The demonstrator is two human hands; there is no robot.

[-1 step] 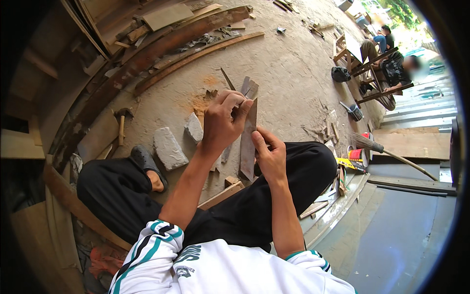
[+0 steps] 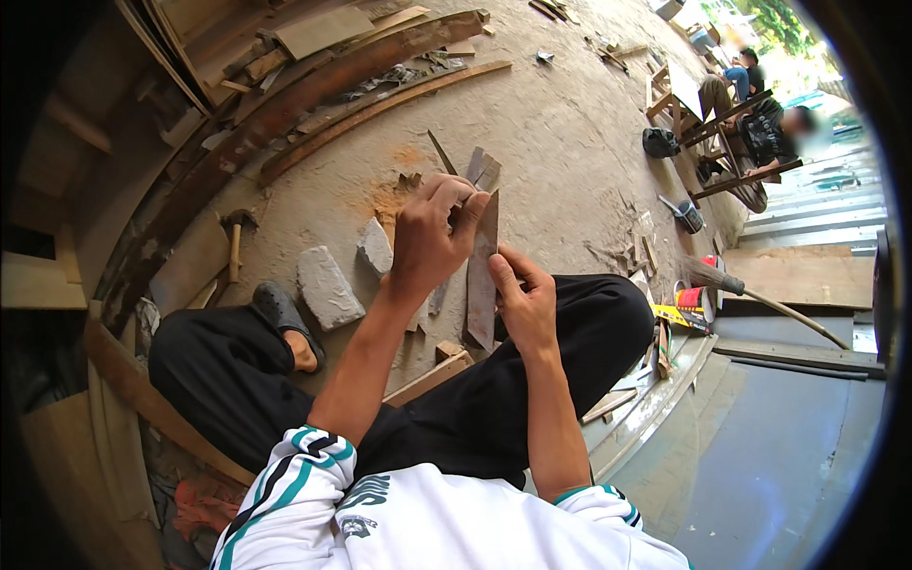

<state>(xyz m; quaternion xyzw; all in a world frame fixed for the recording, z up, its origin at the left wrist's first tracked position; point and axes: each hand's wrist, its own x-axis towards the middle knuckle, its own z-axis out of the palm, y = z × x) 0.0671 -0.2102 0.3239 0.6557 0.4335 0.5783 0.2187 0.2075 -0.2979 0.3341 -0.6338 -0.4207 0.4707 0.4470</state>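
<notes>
Holding a wooden strip out over a dusty floor

From where I stand, the grey-brown wooden strip (image 2: 482, 304) points away from the seated person's body, its near end close to the bent right leg (image 2: 598, 328). Past its far end, the dusty floor (image 2: 570, 161) opens out broadly ahead. On the left, two pale blocks (image 2: 330, 290) (image 2: 376, 247) crowd the space below the left forearm, and a hammer (image 2: 236, 252) lies farther out; a long timber (image 2: 380, 113) bounds that side.

The right hand (image 2: 525, 302) grips the strip's right edge, thumb laid on the upper face, wrist nearly straight. The left hand (image 2: 429, 228) reaches farther forward, knuckles up, fingers curled around a dark pointed blade (image 2: 440, 152) whose tip juts beyond them. Those fingers hide the rest; I can't tell whether it touches the strip.
</notes>
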